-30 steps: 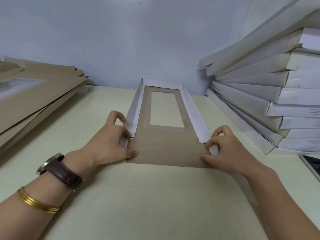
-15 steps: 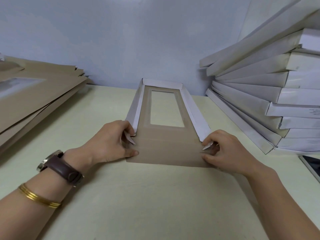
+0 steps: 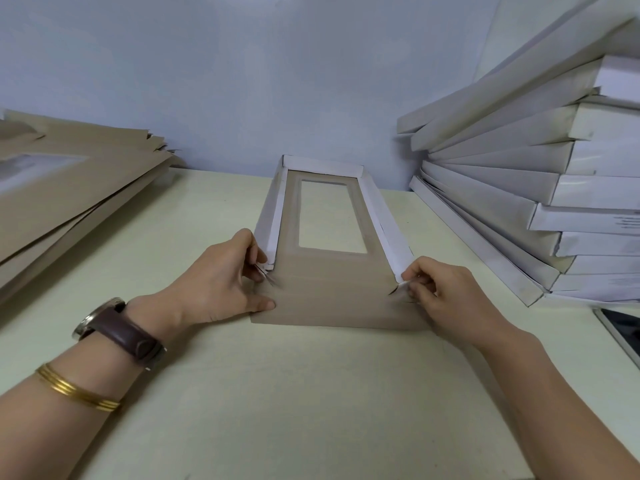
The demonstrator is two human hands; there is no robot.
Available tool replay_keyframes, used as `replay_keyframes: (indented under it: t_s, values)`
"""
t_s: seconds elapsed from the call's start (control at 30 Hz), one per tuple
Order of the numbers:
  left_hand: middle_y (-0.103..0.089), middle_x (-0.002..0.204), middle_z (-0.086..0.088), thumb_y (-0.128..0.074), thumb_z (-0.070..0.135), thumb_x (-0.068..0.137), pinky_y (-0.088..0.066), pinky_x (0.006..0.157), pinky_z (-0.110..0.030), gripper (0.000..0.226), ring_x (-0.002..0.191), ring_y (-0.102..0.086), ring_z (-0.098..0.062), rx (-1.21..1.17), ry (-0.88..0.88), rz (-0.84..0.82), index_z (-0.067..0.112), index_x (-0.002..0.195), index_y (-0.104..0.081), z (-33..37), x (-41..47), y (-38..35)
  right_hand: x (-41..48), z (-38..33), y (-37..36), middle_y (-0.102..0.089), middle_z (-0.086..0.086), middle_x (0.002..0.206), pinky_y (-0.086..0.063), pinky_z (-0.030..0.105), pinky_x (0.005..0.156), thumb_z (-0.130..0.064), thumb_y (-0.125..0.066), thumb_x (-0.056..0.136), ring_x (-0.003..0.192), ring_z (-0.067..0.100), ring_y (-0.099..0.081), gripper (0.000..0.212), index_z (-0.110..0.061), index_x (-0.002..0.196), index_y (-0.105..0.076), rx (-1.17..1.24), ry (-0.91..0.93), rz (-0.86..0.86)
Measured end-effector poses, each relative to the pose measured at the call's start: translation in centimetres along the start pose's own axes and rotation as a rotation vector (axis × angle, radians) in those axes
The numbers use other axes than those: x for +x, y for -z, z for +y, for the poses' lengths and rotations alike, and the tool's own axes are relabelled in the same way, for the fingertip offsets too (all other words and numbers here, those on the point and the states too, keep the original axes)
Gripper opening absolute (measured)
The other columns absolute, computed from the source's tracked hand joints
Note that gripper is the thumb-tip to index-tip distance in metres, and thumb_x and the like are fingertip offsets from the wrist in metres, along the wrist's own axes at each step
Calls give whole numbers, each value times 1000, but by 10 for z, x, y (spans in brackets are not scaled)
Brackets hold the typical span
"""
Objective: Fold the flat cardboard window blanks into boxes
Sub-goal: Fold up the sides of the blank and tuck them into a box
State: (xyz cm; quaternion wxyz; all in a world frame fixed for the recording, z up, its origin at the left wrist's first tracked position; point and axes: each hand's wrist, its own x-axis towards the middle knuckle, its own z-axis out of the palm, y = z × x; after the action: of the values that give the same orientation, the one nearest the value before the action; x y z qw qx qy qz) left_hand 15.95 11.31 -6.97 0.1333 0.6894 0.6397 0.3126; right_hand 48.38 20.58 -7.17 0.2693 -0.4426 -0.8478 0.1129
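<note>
Soft, even, fairly dim light with no glare; faint shadows lie under the hands on the surface. Wide-angle bending curves the frame edges. Upper right looks slightly blurred.

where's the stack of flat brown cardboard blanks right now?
Head view: the stack of flat brown cardboard blanks lies at the far left of the cream table, by the pale blue wall, left of the half-folded window box.
</note>
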Motion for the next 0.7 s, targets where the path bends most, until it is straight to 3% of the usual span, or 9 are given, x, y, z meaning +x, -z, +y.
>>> replay_keyframes:
  t_s: [0.1,0.2,0.27,0.37,0.43,0.53,0.63,0.7]
  values:
    - [-62,104,9,-91,25,58,-45,72,-18,57,82,-61,5,4,1,5,19,74,-36,0,0,0,0,-2,-1,-61,-19,70,-47,29,68,-3,-54,90,73,5,-56,16,-18,87,-58,22,6,8]
    - [-63,110,6,-91,24,58,-47,88,-29,47,98,-60,-2,5,7,6,17,68,-45,0,0,1,-1,-3,-2,-61,-16,75,-47,24,67,-4,-54,91,78,4,-58,19,-23,88,-52,66,5,25]
    - [-58,113,8,-91,23,59,-47,91,-26,37,104,-58,-5,9,-9,0,18,70,-56,1,0,1,-1,-3,-3,-61,-14,75,-47,25,67,-5,-54,91,78,5,-59,20,-24,88,-50,77,1,38]
    - [-54,111,9,-91,20,59,-49,82,-15,33,88,-61,-4,-21,-38,-10,18,77,-63,2,0,1,-1,-3,-5,-63,-11,77,-48,28,69,-6,-56,91,78,5,-59,17,-22,87,-51,57,5,53]
    - [-56,110,8,-90,18,60,-50,78,-16,36,82,-60,-5,-49,-47,-20,18,85,-64,2,1,1,0,-4,-6,-62,-8,78,-46,27,68,-5,-56,90,76,7,-56,17,-21,86,-52,40,9,65]
    - [-57,111,13,-88,27,64,-46,79,-22,43,98,-48,-16,35,-48,-31,23,99,-64,0,2,0,0,-5,-8,-54,-8,82,-39,20,63,-3,-58,88,75,8,-50,20,-22,85,-51,-19,32,95]
    - [-54,115,17,-84,30,69,-34,74,-13,45,103,-38,-20,64,-63,-50,26,108,-61,-2,2,-1,0,-6,-9,-45,-9,96,-44,27,67,-10,-57,90,77,8,-52,17,-27,88,-52,-58,13,117]
    - [-52,117,16,-82,29,72,-32,74,-13,44,104,-39,-20,76,-79,-61,26,110,-60,-2,3,-3,1,-5,-9,-46,-9,93,-44,30,67,-11,-55,91,77,10,-50,17,-27,87,-50,-90,20,120]
